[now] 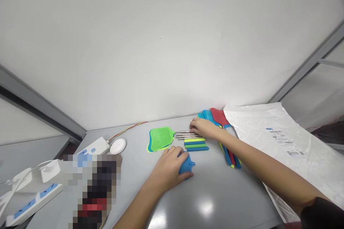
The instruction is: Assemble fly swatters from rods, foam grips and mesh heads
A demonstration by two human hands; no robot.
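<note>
My left hand [172,166] is closed around a blue fly swatter head [187,165], its narrow neck pointing right. My right hand [201,127] reaches across to several thin metal rods [185,135] lying side by side, its fingers curled and pinching at their right part; the fingertips are partly hidden. Left of the rods lies a stack of fly swatter heads, a green head [162,138] on top with blue and yellow edges showing beneath. Just below the rods, several yellow, green and blue handle tubes [196,146] are lined up in a row.
Against the wall at right, fly swatters with red heads [219,116] and blue heads lie piled, handles toward me. A white plastic mailing bag [271,143] covers the right side. At left are a power strip [37,200], a white round device [118,146] and a pixelated dark object [98,189].
</note>
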